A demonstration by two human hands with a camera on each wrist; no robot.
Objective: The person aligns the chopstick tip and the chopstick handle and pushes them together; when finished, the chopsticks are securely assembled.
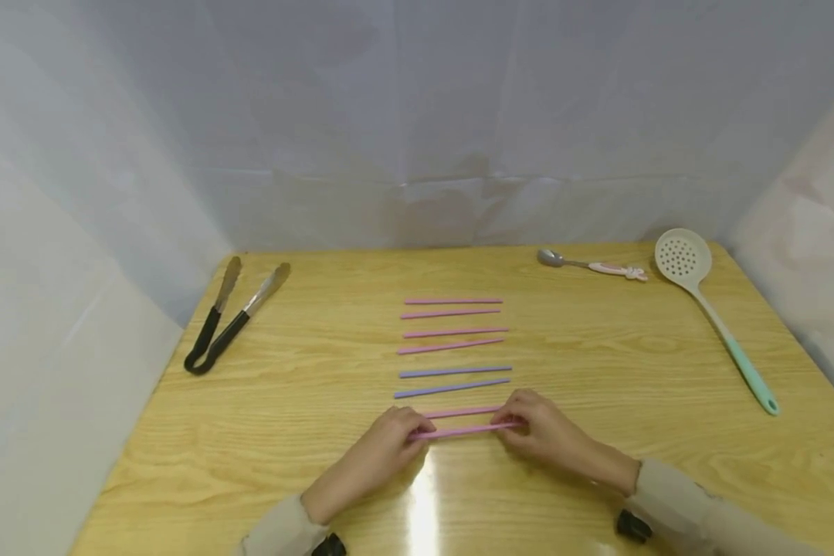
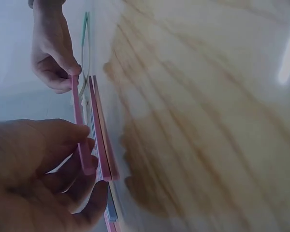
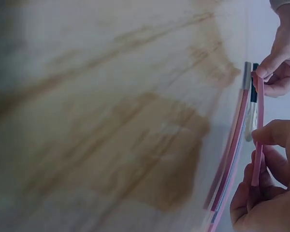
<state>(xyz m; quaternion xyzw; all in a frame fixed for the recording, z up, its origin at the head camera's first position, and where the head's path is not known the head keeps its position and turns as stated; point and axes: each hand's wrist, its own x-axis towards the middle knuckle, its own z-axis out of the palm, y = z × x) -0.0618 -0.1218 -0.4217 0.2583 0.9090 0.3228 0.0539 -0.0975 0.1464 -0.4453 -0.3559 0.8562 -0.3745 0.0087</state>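
Between them, both hands hold one pink chopstick [image 1: 462,432] level across the front. My left hand [image 1: 388,446] pinches its left end between thumb and fingers, while my right hand [image 1: 552,434] pinches the right end. In the left wrist view the held chopstick [image 2: 78,108] is raised off the table. Just behind it lies another pink chopstick [image 1: 459,412], its right end partly covered by my right hand. Farther back are two blue-purple chopsticks, the nearer chopstick [image 1: 452,388] and the farther chopstick [image 1: 455,371]. Several more pink chopsticks [image 1: 452,333] lie roughly parallel beyond those.
Black-handled tongs [image 1: 215,332] lie spread at the table's left. A spoon [image 1: 591,266] with a pink-and-white handle lies at the back right, beside a slotted skimmer [image 1: 716,313] with a mint handle. Pale sheeting [image 1: 417,116] hangs behind the wooden table [image 1: 215,455].
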